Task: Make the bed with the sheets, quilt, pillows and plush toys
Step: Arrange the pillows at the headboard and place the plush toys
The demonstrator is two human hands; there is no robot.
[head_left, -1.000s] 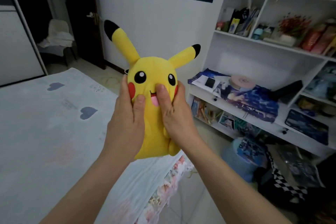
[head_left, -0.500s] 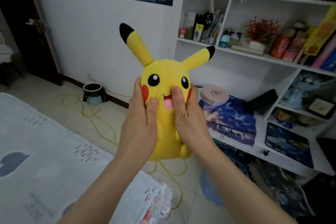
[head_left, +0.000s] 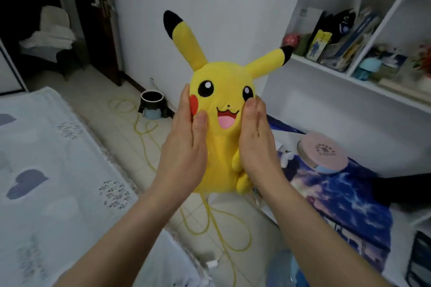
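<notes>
A yellow plush toy (head_left: 221,91) with black-tipped ears, red cheeks and an open pink mouth hangs upright in the air at the centre of the head view, facing me. My left hand (head_left: 184,149) grips its left side, thumb across the front below the red cheek. My right hand (head_left: 256,147) grips its right side, thumb pressed beside the mouth. The toy is over the floor, right of the bed. The bed (head_left: 46,170), covered by a pale sheet with blue heart shapes, fills the lower left.
A white shelf unit (head_left: 349,100) full of books and ornaments stands at the right, with a blue starry cloth (head_left: 338,193) and a pink round tin (head_left: 323,154) on its lower ledge. A yellow cable (head_left: 144,128) loops over the tiled floor. A black pot (head_left: 152,100) sits by the wall.
My thumbs have spread apart from the toy's mouth toward its sides. The toy stays in both hands while my view swings back left, showing the door and more of the bed.
</notes>
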